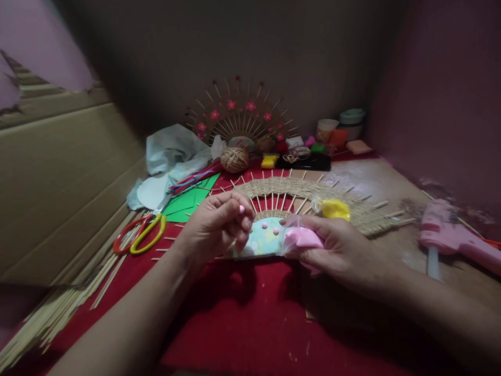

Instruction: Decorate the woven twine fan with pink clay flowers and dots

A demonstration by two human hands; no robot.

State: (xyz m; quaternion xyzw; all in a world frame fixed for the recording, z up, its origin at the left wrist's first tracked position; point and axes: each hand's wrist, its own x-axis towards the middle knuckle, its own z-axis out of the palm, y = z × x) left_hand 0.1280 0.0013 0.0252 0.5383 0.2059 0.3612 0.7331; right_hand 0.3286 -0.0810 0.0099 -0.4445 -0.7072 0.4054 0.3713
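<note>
Between the thumb and finger of my left hand (221, 222) is a small pink clay ball (241, 209). My right hand (332, 243) grips a clear plastic bag of pink clay (303, 237). Under and between both hands lies a woven fan (270, 186) of sticks and twine. Its half-round base (258, 244) is covered in pale blue and yellow pattern, and a few pink dots (276, 231) sit on it. Just beyond my right hand, a bag of yellow clay (334, 209) rests on the weave.
Scissors (146, 232) with red and yellow handles lie left, near green sheets (188, 201) and loose sticks (70, 303). A twine ball (235, 159), a black phone-like slab (305, 161) and a flowered fan (240, 112) are behind. A pink glue gun (450, 232) lies right; cardboard (66, 183) stands left.
</note>
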